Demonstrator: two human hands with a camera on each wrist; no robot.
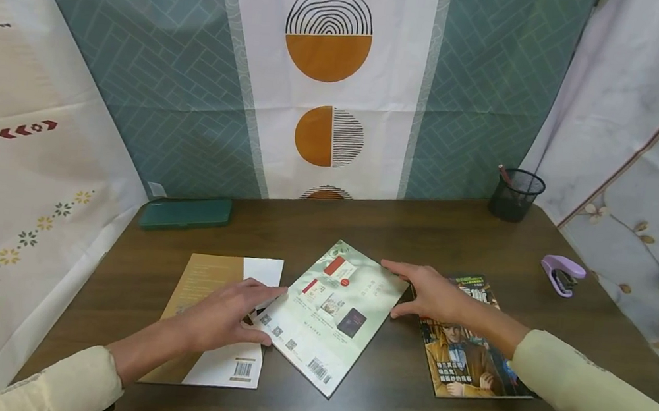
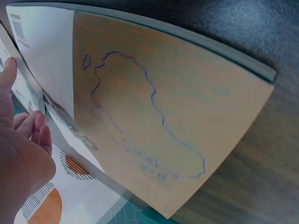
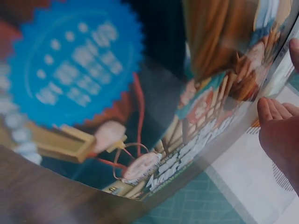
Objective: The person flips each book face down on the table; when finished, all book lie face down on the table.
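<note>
A pale green magazine (image 1: 324, 317) lies at an angle on the table between both hands. At its left edge is my left hand (image 1: 223, 318), fingertips and thumb touching or very near it; its fingers look relaxed. My right hand (image 1: 437, 295) is spread by the upper right corner, index fingertip at the edge and thumb just beside it. Under my left hand and forearm lies a brown-and-white book (image 1: 231, 365), showing a blue line on its brown part (image 2: 187, 93) in the left wrist view. A colourful illustrated magazine (image 1: 463, 364) lies partly beneath my right forearm.
A green case (image 1: 186, 213) lies at the back left of the dark wooden table (image 1: 370, 401). At the back right stands a black mesh pen holder (image 1: 515, 200) with a pen-like item inside. A purple stapler (image 1: 563, 274) sits near the right edge. Patterned cloths hang around the table.
</note>
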